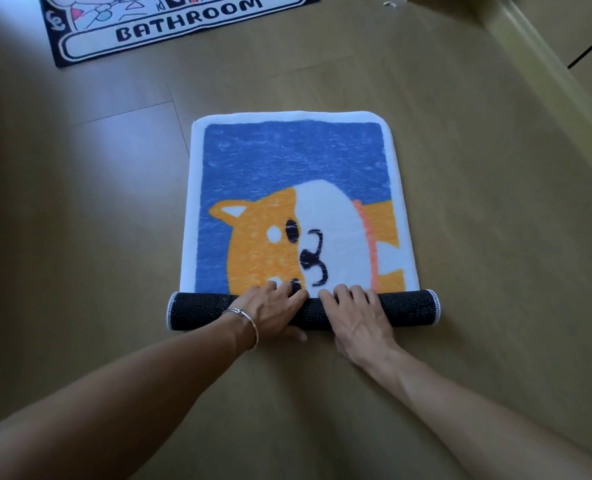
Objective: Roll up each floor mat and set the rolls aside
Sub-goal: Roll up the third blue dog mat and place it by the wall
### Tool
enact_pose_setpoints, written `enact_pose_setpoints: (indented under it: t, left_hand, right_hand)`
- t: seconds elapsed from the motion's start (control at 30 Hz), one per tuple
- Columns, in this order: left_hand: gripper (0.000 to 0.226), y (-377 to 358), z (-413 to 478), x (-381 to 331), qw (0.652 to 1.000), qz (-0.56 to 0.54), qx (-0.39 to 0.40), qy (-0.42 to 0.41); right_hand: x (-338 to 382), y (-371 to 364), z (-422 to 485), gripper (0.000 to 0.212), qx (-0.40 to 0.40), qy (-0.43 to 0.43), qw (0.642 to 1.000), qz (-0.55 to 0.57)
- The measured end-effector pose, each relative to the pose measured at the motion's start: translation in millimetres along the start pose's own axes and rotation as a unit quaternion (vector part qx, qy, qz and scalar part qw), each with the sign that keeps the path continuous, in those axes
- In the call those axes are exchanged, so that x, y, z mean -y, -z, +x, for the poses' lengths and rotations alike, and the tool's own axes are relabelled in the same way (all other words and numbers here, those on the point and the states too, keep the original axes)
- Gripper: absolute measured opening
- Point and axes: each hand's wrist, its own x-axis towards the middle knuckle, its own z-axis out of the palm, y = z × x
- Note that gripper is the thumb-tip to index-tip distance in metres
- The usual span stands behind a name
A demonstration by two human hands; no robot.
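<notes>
A blue floor mat (292, 161) with an orange and white dog and a white border lies on the wooden floor. Its near end is rolled into a dark, dotted tube (197, 310) that spans the mat's width. My left hand (272, 311), with a bracelet at the wrist, lies over the middle of the roll, its fingers reaching forward and its thumb tucked under the near side. Beside it, my right hand (356, 315) lies on the roll with its fingers spread. A second mat (170, 26), dark-edged with the word BATHROOM, lies flat at the far left.
Bare wooden floor (107, 209) surrounds the mat on all sides. A pale baseboard or ledge (543, 74) runs diagonally along the far right, with a wall or cabinet behind it.
</notes>
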Motion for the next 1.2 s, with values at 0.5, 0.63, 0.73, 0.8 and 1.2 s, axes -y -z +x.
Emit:
enact_pose_setpoints:
  t: [0.5, 0.63, 0.73, 0.8, 1.2]
  left_hand:
    - [0.073, 9.7, 10.6, 19.7, 1.0, -0.008, -0.025, 0.014]
    - [0.08, 6.8, 6.0, 19.7, 0.998, -0.008, -0.061, 0.026]
    - [0.083, 0.0, -0.7, 21.9, 0.992, 0.046, -0.114, 0.011]
    - [0.087, 0.6, 0.0, 24.7, 0.991, 0.063, -0.113, 0.028]
    - [0.063, 26.1, 23.8, 34.1, 0.996, 0.007, -0.065, 0.063]
  right_hand:
    - [-9.8, -3.7, 12.2, 0.088, -0.092, 0.011, 0.996, -0.007]
    - [-5.5, 7.4, 21.6, 0.073, -0.004, -0.001, 1.0, -0.03]
    - [-14.2, 20.8, 41.3, 0.063, 0.027, -0.005, 0.999, 0.026]
    - [-18.3, 29.8, 52.3, 0.059, 0.069, -0.005, 0.995, 0.068]
    - [-15.9, 23.1, 45.7, 0.073, -0.013, -0.011, 0.999, -0.03]
